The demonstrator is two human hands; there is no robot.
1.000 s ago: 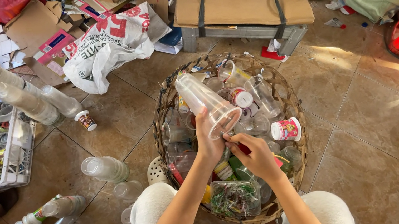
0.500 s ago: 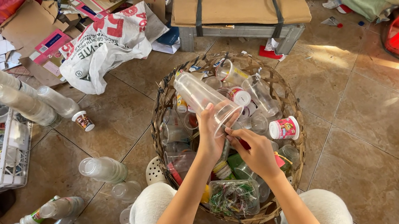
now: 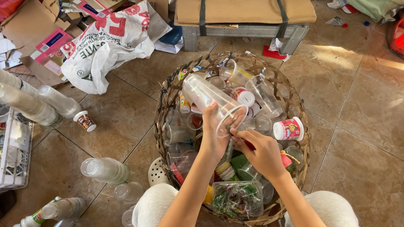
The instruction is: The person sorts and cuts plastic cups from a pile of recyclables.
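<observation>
We are gripping a clear cup in our left hand over the basket, tilting its mouth toward our right hand, whose pinched fingers are picking at its rim.

I see a clear plastic cup, empty and see-through, lying tilted with its closed base toward the upper left and its wide rim toward the lower right. It hangs above a woven basket full of other cups. My left hand grips it near the rim; my right hand touches the rim's edge.
</observation>
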